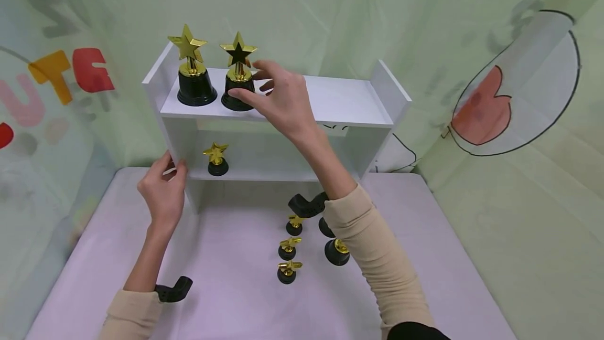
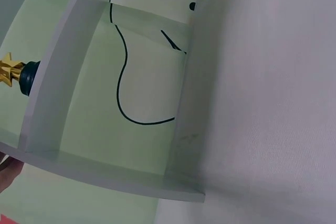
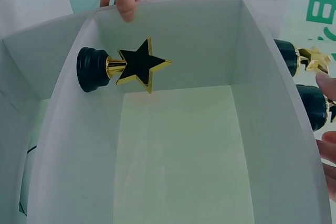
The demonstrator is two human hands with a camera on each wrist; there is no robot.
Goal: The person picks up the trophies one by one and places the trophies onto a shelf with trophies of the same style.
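Note:
A white two-tier shelf [image 1: 349,99] stands on the table. On its top board, at the left, two trophies with gold stars and black bases stand upright: one trophy [image 1: 195,87] near the side panel, another trophy [image 1: 238,75] beside it. My right hand [image 1: 283,96] is around this second one, thumb across its black base and fingers on the right side. My left hand [image 1: 162,188] grips the shelf's left side panel, thumb inside and fingers outside, as the right wrist view shows. A smaller star trophy [image 1: 217,160] stands on the lower board near that thumb.
On the table below the shelf, several small trophies [image 1: 287,273] stand in a column. Larger trophies [image 1: 337,252] stand to their right, partly hidden by my right sleeve [image 1: 373,251]. A printed curtain [image 1: 283,9] hangs behind the shelf.

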